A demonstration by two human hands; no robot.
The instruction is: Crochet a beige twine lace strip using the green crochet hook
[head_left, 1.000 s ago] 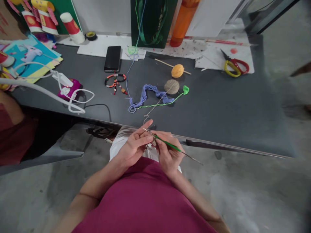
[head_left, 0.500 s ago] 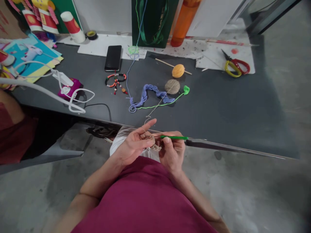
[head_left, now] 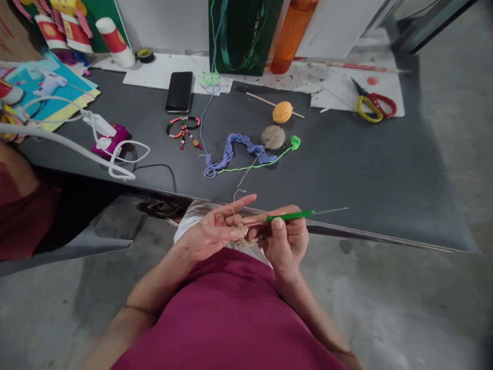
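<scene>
Grey table [head_left: 358, 174]'s pretty cluttered: white cable [head_left: 38, 129], phone [head_left: 179, 92], then my left hand [head_left: 211, 234], index out, pinching the beige crochet piece [head_left: 248, 242] over the lap, fingers partly hiding it; blue strip [head_left: 241, 139] beyond; right hand [head_left: 287, 244] curled round a green-handled hook [head_left: 290, 216]; scissors [head_left: 365, 95] far right.

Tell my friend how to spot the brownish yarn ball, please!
On the dark grey table, find the wavy bluish strip. The yarn ball sits by the strip's right end, just below an orange ball in the picture. Unlike that one, it is brownish, and its thin strand runs to the person's left hand.
</scene>
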